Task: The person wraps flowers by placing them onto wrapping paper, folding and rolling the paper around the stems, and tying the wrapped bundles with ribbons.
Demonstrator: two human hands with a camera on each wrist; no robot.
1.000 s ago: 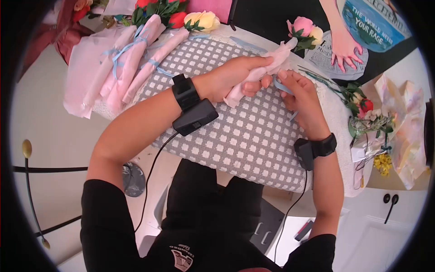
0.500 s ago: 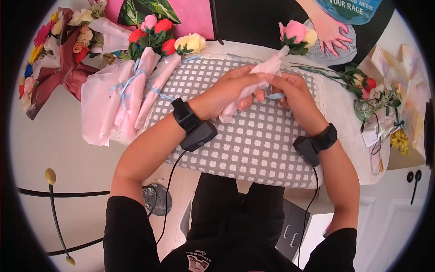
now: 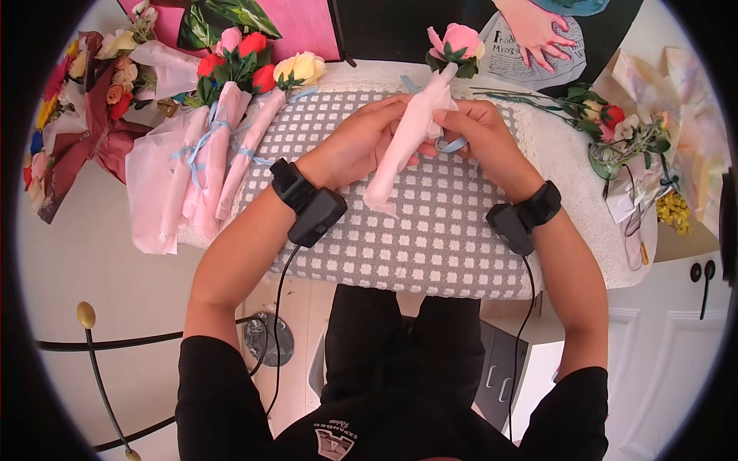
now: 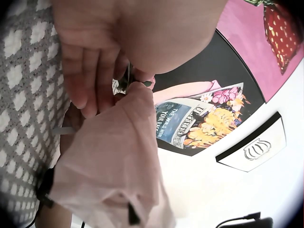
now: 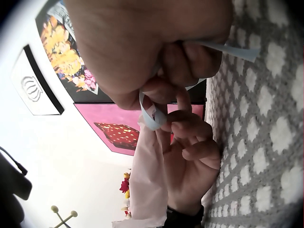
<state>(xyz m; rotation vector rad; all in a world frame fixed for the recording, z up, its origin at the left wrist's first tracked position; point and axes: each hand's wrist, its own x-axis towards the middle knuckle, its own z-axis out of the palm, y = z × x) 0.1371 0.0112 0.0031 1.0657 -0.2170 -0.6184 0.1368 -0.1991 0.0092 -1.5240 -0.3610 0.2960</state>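
Note:
A pink rose [image 3: 460,41], with a pale yellow bloom half hidden behind it, stands out of a pale pink paper wrap [image 3: 400,154]. My left hand [image 3: 361,146] holds the wrap from behind, partly hidden by the paper; its fingertips come out past the wrap's right side. On the right, my right hand [image 3: 488,138] has its thumb against the paper near the neck and pinches a light blue ribbon [image 3: 453,144]. The right wrist view shows the ribbon [image 5: 152,118] looped by the neck, close to the left fingertips, with a loose tail hanging from the curled right fingers.
Several pink-wrapped roses tied with blue ribbon [image 3: 204,157] lie to the left on the checked cushion [image 3: 400,253]. A dark red bouquet [image 3: 92,131] is farther left. At the right are loose green stems [image 3: 523,100], a glass vase [image 3: 607,163] and floral paper [image 3: 684,123].
The wrapped rose has swung more upright and moved left, its bottom end now showing. My left hand has shifted behind the paper. The right hand stays at the neck with the ribbon.

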